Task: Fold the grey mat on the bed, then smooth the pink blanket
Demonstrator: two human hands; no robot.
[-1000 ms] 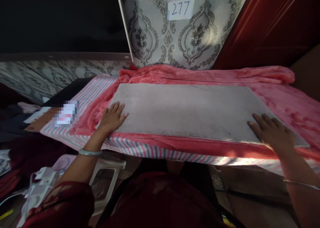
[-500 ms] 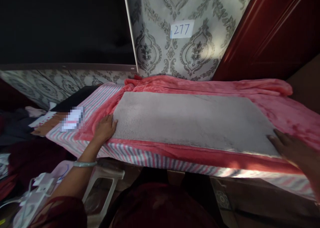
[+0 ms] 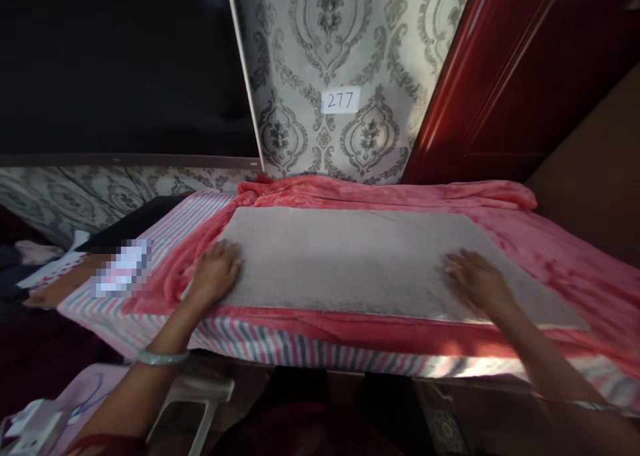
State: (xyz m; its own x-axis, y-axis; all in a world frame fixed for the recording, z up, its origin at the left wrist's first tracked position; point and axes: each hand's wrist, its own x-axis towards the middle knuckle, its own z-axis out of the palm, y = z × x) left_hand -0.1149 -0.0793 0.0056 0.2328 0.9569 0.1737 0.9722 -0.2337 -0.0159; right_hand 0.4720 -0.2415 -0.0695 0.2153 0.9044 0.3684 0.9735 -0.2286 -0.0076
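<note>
Fingers open and gripping nothing, my left hand and blurred right hand could push the grey sheet askew if they press unevenly, since the plush pink blanket beneath looks soft; a pull toward the near side might ruck it. The sheet's left edge lies under my left fingers, its right part beneath the right ones, contact unclear there
</note>
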